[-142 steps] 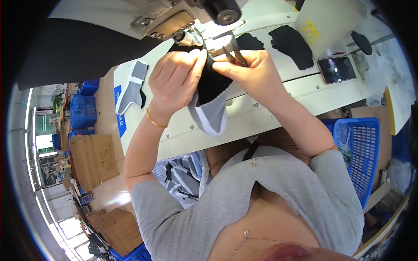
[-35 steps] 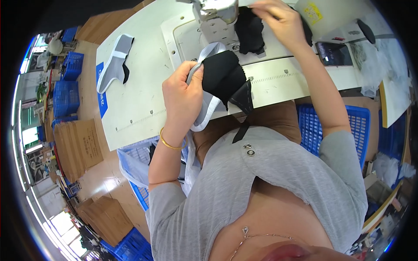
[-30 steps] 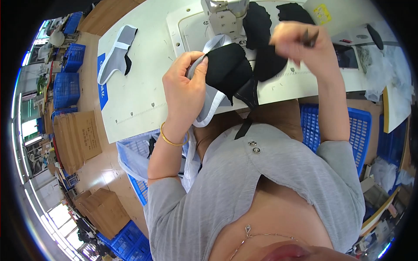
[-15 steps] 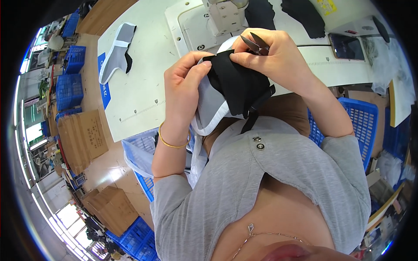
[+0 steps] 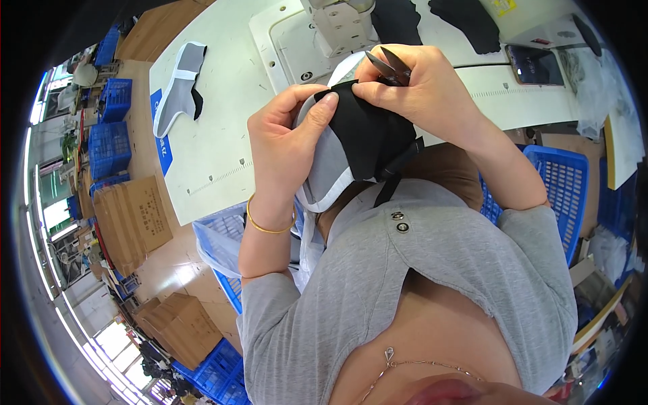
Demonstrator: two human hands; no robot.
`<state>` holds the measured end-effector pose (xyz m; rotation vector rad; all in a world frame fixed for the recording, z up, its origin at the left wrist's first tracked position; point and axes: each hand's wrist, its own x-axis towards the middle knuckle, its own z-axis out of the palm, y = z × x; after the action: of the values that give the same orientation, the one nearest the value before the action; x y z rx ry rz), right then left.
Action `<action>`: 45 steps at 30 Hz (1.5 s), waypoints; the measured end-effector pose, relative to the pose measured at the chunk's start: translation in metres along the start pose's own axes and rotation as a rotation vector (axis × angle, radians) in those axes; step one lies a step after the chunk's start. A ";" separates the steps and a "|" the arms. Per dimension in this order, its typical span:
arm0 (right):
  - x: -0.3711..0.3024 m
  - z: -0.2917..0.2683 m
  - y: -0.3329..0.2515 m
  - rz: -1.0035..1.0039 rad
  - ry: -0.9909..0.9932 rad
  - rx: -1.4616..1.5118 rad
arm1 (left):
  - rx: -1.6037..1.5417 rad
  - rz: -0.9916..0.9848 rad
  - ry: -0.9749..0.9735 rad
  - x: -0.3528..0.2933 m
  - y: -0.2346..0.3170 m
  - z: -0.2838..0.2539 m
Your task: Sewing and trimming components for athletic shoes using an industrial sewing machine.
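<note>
Between my hands, at the table's front edge, is a sewn fabric piece [image 5: 375,131] with a black panel, a grey panel and white binding. My left hand [image 5: 291,131] pinches its upper edge between thumb and fingers. Close beside it, my right hand [image 5: 412,88] pinches the same edge while also keeping small dark thread snips [image 5: 393,66] in its palm, blades pointing up and left. The fabric's lower end hangs toward my lap, with a black strap [image 5: 387,191] dangling there. The fingertips under the fabric are hidden.
A white sewing machine [image 5: 337,27] stands just beyond my hands on the table [image 5: 216,135]. A similar grey-and-white piece [image 5: 181,91] lies at left; black fabric pieces [image 5: 466,23] and a phone [image 5: 534,65] lie at right. Blue baskets [image 5: 557,189] flank me below the tabletop.
Both hands keep their pinch and have shifted slightly. The black panel now lies smoother and more spread out than before. The view has tilted a little.
</note>
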<state>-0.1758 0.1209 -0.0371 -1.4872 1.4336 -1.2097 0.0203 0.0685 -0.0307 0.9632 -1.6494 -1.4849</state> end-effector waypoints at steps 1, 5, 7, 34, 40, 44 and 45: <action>0.000 0.000 0.000 0.001 0.001 0.001 | 0.009 -0.007 0.004 0.000 0.000 0.000; -0.007 -0.005 0.003 -0.013 0.069 0.020 | 0.067 0.045 0.047 -0.001 -0.001 -0.001; -0.011 -0.007 0.004 0.011 0.111 0.027 | 0.089 0.066 0.050 -0.002 -0.001 -0.004; 0.006 0.013 -0.020 -0.019 0.224 0.272 | 0.233 -0.031 -0.608 0.128 0.068 -0.056; 0.028 0.008 -0.011 0.015 0.334 0.341 | 0.391 -0.358 -0.426 0.168 0.078 -0.046; 0.038 0.012 -0.019 0.029 0.328 0.489 | 0.244 0.022 -0.778 0.230 0.027 -0.116; 0.039 0.010 -0.017 0.033 0.340 0.487 | 0.242 0.022 -0.791 0.236 0.024 -0.113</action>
<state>-0.1637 0.0834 -0.0182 -0.9537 1.2398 -1.7050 0.0061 -0.1911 0.0090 0.4756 -2.4236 -1.8070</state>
